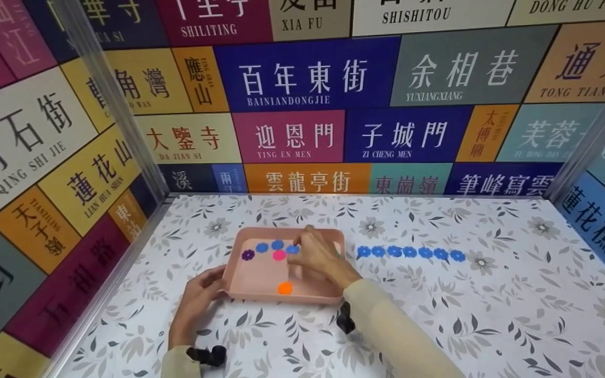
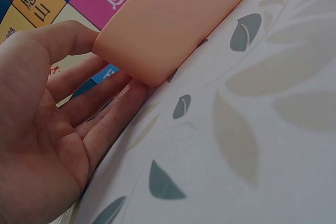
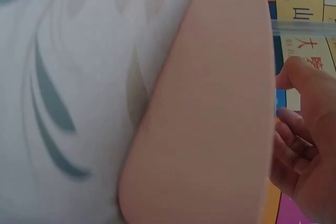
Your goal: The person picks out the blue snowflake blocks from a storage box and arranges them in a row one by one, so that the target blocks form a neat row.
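A pink tray lies on the table, with my left hand holding its left side near the front corner. In the left wrist view, the fingers rest along the tray's outer wall. My right hand reaches over the tray, thumb and forefinger at a small blue flower-shaped piece, which they seem to pinch. Left of it, two more blue pieces and a purple flower piece form a curve. Below the curve sits a pink piece. An orange disc lies near the front wall.
A row of several blue flower pieces lies on the patterned tablecloth right of the tray. Behind the right hand a bit of green shows at the tray's right side. Sign-covered panels stand at the back and sides.
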{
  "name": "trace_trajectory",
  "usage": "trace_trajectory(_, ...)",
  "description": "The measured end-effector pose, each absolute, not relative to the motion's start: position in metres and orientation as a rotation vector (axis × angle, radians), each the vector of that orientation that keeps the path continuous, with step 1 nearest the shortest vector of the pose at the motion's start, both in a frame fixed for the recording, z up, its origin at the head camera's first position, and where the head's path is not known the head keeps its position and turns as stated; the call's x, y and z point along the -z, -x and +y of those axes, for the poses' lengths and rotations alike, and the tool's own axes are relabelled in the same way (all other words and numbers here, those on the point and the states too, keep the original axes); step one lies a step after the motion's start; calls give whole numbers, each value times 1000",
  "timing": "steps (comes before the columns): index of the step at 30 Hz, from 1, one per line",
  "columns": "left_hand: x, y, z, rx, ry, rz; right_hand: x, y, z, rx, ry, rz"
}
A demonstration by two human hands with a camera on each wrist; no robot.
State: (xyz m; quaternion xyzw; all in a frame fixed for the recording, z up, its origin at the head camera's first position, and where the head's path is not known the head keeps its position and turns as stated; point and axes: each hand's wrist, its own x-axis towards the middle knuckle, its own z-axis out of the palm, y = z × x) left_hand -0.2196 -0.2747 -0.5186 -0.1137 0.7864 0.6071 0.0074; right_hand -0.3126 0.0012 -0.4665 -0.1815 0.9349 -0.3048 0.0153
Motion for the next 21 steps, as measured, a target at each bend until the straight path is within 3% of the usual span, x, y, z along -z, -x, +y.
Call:
trace_trajectory(11,520,220,-277,-1883,352,2492,450,323,50,812,515,3110)
trace_trajectory(21,520,220,-275,-1844,361,2500,457,329,113,847,302,3100)
